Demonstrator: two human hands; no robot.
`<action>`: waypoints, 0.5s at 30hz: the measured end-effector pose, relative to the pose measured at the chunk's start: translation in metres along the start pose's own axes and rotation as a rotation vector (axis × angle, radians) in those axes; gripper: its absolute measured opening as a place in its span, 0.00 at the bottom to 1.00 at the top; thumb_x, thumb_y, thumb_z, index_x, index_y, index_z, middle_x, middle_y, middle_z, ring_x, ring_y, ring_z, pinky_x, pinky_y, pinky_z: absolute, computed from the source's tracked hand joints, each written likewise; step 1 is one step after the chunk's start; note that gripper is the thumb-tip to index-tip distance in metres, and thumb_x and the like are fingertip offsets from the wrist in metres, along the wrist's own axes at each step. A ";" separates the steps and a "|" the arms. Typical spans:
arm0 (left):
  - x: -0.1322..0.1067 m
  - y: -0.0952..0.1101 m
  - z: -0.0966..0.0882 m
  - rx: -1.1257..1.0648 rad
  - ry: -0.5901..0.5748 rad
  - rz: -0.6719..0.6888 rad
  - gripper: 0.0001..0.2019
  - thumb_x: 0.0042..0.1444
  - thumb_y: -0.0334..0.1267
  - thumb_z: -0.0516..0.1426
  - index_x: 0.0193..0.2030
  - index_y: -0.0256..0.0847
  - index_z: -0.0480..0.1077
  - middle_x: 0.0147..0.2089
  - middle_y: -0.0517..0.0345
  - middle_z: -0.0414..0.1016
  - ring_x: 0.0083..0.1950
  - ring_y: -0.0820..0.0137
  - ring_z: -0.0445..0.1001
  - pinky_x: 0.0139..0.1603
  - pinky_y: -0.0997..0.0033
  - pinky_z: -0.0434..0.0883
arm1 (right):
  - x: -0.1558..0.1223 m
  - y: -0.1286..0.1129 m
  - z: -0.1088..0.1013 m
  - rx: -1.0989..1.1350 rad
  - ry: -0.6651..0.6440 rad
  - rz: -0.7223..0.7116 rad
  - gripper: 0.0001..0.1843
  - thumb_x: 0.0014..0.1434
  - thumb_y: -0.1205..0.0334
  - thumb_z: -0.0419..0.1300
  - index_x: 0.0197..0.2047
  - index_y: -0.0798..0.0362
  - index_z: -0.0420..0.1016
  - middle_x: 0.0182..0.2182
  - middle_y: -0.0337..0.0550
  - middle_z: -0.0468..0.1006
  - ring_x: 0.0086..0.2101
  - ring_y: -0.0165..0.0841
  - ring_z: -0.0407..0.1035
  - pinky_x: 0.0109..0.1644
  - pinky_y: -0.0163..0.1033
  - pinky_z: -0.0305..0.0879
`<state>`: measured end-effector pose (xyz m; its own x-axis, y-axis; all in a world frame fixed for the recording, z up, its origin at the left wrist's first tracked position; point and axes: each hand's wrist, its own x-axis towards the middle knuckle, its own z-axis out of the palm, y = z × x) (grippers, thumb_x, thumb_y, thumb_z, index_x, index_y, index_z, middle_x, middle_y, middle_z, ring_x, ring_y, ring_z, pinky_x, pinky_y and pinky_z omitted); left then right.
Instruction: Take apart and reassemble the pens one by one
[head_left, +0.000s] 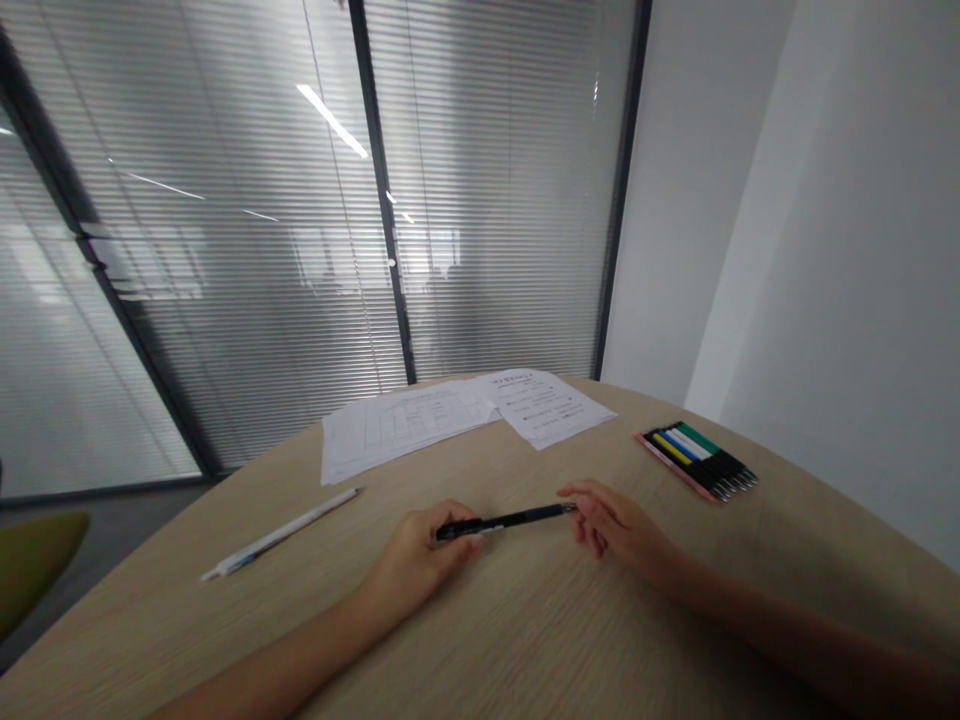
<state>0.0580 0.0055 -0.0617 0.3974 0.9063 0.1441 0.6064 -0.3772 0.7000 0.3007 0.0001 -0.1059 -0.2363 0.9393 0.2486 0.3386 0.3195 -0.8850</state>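
While hands (417, 563) hold pen (510, 520), table (525, 650) open around

On my pale wood-grain round worktop (525, 640) lie a white capped pen (281, 535) to my left, two printed white paper sheets (405, 425) ahead and a flat pack of coloured pens (697, 460) to my right, before a glass wall with grey slatted blinds (262, 250).

One table (525, 650) carries one black pen (510, 520), one white pen (285, 533), one pack of pens (697, 460) and at least two printed sheets (405, 425). Two hands show: one left hand (420, 560), one right hand (615, 525).
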 end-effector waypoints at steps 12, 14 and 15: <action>-0.001 -0.002 0.001 0.006 -0.009 0.013 0.07 0.46 0.37 0.52 0.30 0.38 0.68 0.23 0.63 0.69 0.25 0.74 0.65 0.27 0.77 0.62 | 0.000 -0.003 -0.001 0.034 0.014 0.079 0.10 0.51 0.55 0.52 0.33 0.53 0.61 0.23 0.37 0.69 0.19 0.24 0.60 0.22 0.30 0.57; -0.002 -0.002 0.001 0.048 -0.007 0.056 0.07 0.46 0.38 0.52 0.30 0.38 0.68 0.25 0.61 0.70 0.27 0.74 0.66 0.28 0.77 0.63 | -0.001 -0.004 -0.002 -0.024 0.004 0.063 0.11 0.53 0.54 0.50 0.31 0.54 0.63 0.21 0.36 0.68 0.19 0.24 0.60 0.23 0.30 0.57; -0.003 -0.003 0.001 0.068 -0.005 0.083 0.07 0.46 0.38 0.52 0.30 0.38 0.68 0.26 0.61 0.71 0.28 0.73 0.67 0.29 0.76 0.63 | -0.002 -0.004 -0.002 -0.071 -0.002 0.045 0.12 0.54 0.54 0.49 0.28 0.54 0.63 0.20 0.36 0.67 0.19 0.24 0.60 0.23 0.30 0.57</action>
<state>0.0555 0.0040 -0.0646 0.4512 0.8707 0.1958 0.6166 -0.4628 0.6369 0.3020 -0.0026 -0.1019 -0.2211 0.9528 0.2080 0.4129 0.2847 -0.8652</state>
